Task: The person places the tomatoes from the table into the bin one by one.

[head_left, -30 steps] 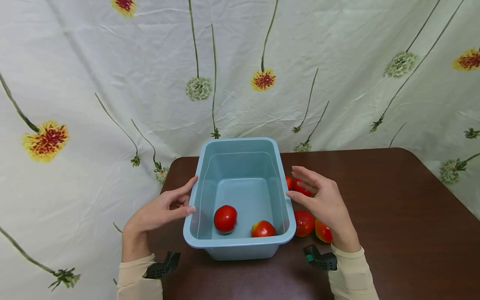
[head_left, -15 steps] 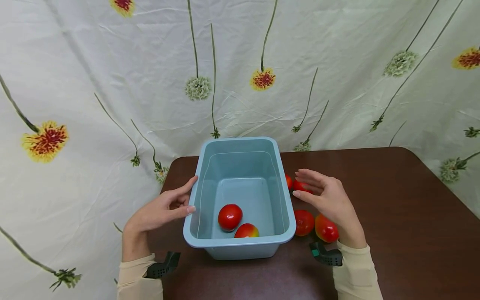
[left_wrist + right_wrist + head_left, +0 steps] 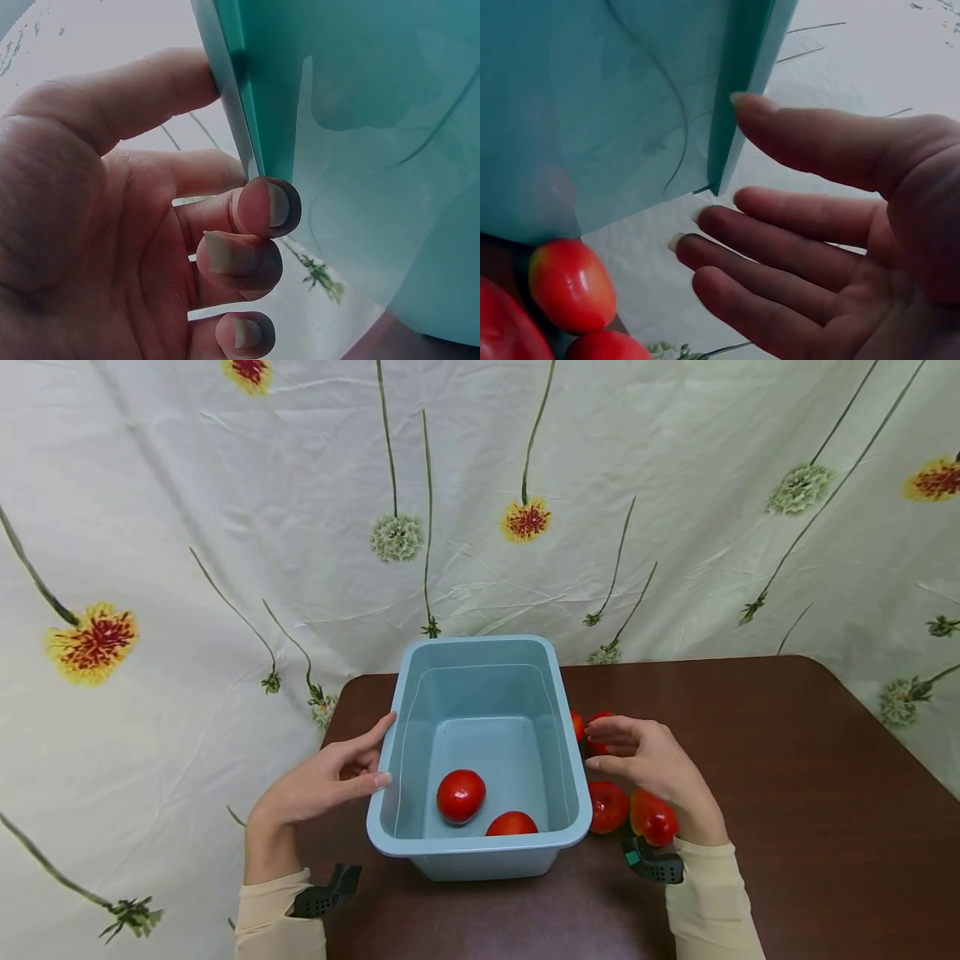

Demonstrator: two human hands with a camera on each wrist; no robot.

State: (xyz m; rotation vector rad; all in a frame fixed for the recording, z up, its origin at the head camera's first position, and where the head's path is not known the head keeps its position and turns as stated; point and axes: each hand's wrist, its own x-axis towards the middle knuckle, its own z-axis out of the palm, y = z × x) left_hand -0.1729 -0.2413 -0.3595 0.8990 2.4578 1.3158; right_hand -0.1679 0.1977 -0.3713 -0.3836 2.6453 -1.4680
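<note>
Wrinkly white cloth (image 3: 300, 452) fills the whole background, with long-stemmed yellow-and-red flowers (image 3: 92, 642) and pale puffballs (image 3: 397, 537) printed all over it. The table (image 3: 802, 777) is dark brown, kinda glossy up front, and rounded off at both far corners.

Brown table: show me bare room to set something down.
Bare: the brown table right of the right hand, and the strip in front of the blue tub. Crowded: beside the tub's right wall, among the red fruits.
</note>
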